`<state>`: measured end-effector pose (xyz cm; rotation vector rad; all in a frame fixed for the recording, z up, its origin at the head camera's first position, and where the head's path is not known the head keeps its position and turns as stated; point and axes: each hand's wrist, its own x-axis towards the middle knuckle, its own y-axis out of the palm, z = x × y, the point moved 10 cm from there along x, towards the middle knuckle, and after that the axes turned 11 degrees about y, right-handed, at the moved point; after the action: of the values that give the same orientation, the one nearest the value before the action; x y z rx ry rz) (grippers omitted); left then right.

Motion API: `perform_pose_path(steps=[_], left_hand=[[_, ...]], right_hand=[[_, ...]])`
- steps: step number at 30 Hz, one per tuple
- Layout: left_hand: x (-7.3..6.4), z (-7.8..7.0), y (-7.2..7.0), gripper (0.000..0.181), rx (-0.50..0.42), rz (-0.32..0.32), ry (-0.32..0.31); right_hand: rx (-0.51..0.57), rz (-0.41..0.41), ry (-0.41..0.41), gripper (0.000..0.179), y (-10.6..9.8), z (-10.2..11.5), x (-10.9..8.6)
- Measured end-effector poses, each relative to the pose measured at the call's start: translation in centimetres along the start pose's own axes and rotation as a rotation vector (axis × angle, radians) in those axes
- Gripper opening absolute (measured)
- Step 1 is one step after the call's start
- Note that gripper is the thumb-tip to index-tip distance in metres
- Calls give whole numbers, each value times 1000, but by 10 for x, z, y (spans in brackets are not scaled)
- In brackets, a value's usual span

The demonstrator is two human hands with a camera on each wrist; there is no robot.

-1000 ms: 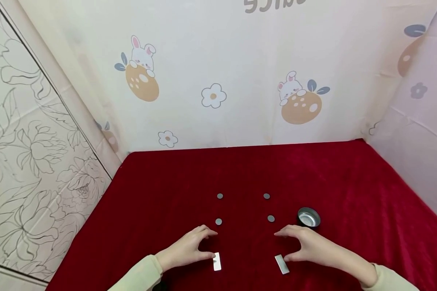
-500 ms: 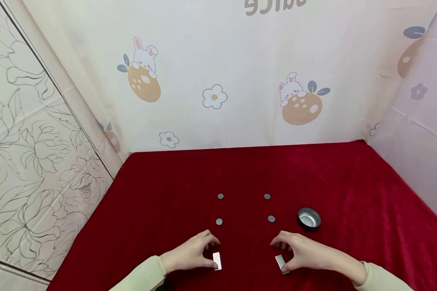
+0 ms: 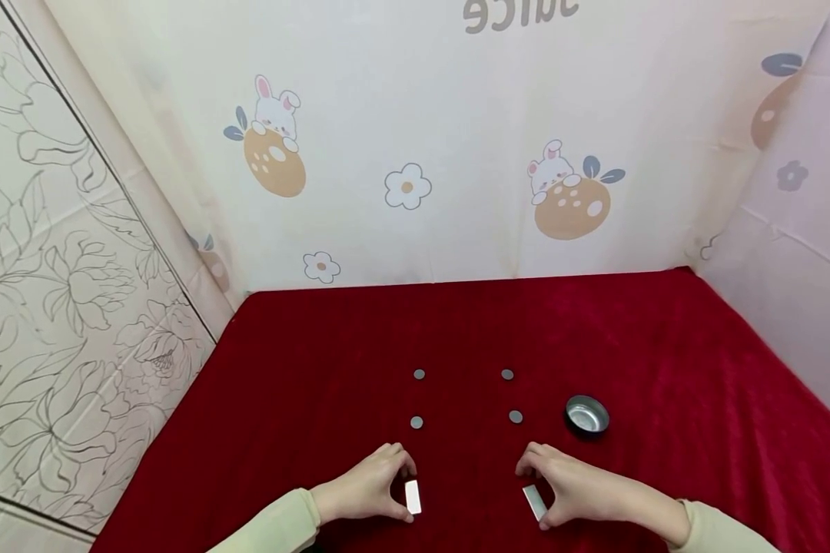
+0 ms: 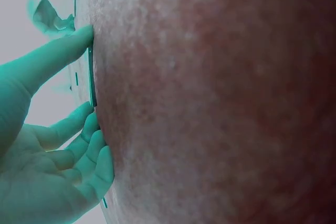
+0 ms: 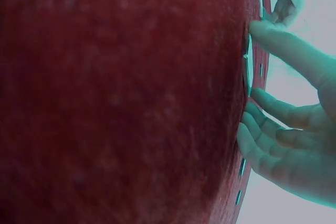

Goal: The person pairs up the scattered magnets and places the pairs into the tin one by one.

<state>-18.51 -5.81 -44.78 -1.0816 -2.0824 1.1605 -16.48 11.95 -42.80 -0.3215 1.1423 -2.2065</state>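
In the head view two small shiny rectangular metal plates lie flat on the red cloth. My left hand (image 3: 366, 485) spans the left metal plate (image 3: 413, 498) lengthwise, thumb at its near end and curled fingers at its far end. My right hand (image 3: 577, 485) holds the right metal plate (image 3: 535, 502), which lies slanted, in the same way. In the left wrist view the plate (image 4: 92, 80) shows as a thin strip between thumb and fingertips. The right wrist view shows the other plate (image 5: 250, 66) edge-on between thumb and index finger. Both plates rest on the cloth.
Several small grey discs lie beyond the hands, among them a near left disc (image 3: 416, 422) and a near right disc (image 3: 516, 417). A shallow round metal tin (image 3: 586, 415) stands beyond the right hand. Printed curtains (image 3: 470, 138) rise behind the red cloth (image 3: 332, 346).
Both hands have drawn nearer to the person, and their thumbs and fingers have closed in around the ends of the metal plates. The plates, discs and tin have stayed in place.
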Motion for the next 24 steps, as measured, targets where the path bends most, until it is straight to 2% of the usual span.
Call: perform_pose_path(steps=[10,15,24], left_hand=[[2,-4,2,36,43,25,-6],[4,-10,3,32,111,38,45],[10,-18,2,33,242,41,107]], right_hand=[[-110,-98,-67,39,0,7,1],[-162,-156,-119,37,0,13,-2],[-187,-186,-113,33,-3,17,-1]])
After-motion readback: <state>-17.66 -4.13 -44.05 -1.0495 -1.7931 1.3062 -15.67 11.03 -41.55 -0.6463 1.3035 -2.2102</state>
